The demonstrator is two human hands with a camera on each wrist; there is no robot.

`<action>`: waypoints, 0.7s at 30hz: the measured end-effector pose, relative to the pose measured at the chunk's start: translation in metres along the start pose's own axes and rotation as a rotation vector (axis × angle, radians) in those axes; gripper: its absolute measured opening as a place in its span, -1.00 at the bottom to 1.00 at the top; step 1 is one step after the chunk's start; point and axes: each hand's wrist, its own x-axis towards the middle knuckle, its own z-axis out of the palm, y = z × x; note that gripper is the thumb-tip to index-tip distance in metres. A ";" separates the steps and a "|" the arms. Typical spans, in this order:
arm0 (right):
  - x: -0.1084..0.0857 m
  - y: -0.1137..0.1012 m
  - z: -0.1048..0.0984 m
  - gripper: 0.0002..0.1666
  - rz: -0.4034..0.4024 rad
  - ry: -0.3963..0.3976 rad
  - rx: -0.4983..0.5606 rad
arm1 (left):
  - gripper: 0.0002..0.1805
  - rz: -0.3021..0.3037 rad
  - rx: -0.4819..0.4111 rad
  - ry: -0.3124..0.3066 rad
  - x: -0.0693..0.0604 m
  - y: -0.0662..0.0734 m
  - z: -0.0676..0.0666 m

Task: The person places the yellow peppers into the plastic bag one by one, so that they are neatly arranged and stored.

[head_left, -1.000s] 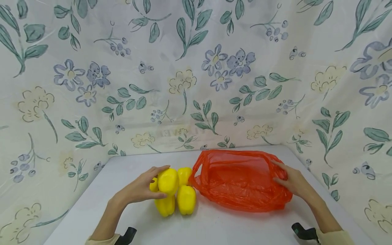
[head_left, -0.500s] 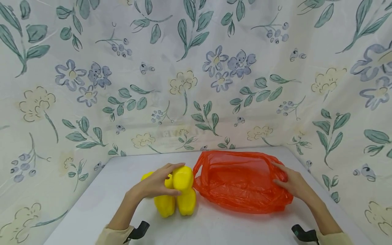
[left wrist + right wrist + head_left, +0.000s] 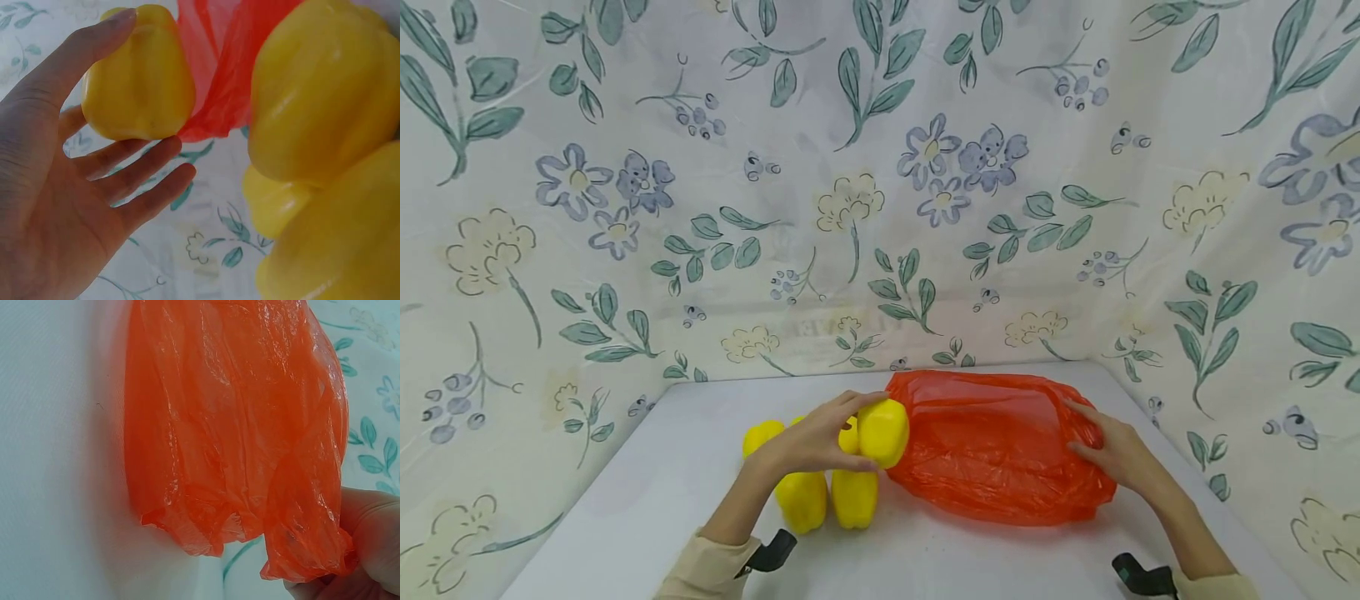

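Note:
My left hand (image 3: 820, 440) holds a yellow bell pepper (image 3: 883, 433) between thumb and fingers, in front of the mouth of a red plastic bag (image 3: 992, 450). In the left wrist view the held pepper (image 3: 139, 78) sits at the fingertips, with the red bag (image 3: 219, 81) behind it. My right hand (image 3: 1116, 446) grips the closed end of the bag at the right; in the right wrist view that hand (image 3: 369, 544) pinches a gathered corner of the bag (image 3: 231, 412). The bag lies on its side, puffed out, its opening toward the left.
Several more yellow bell peppers stand below and behind the left hand, among them a front pepper (image 3: 802, 502), one beside it (image 3: 854, 500) and a left one (image 3: 763, 435). The white table (image 3: 647, 500) ends at a flower-patterned curtain (image 3: 880, 208).
My left hand has carried the pepper to the right, from above the other peppers to the bag's mouth. The right hand and the bag have stayed nearly still.

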 end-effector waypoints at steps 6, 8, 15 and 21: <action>0.000 0.000 0.000 -0.24 -0.016 0.009 0.002 | -0.03 0.036 0.000 -0.022 0.014 0.007 0.004; -0.001 0.001 0.000 -0.25 -0.019 0.012 0.002 | -0.03 0.039 0.004 -0.023 0.018 0.011 0.005; -0.002 0.001 0.001 -0.24 -0.015 0.014 0.005 | -0.04 0.056 -0.009 -0.014 0.029 0.025 0.002; -0.001 0.001 0.000 -0.24 -0.007 0.015 -0.002 | -0.03 0.070 0.010 -0.013 0.036 0.034 -0.001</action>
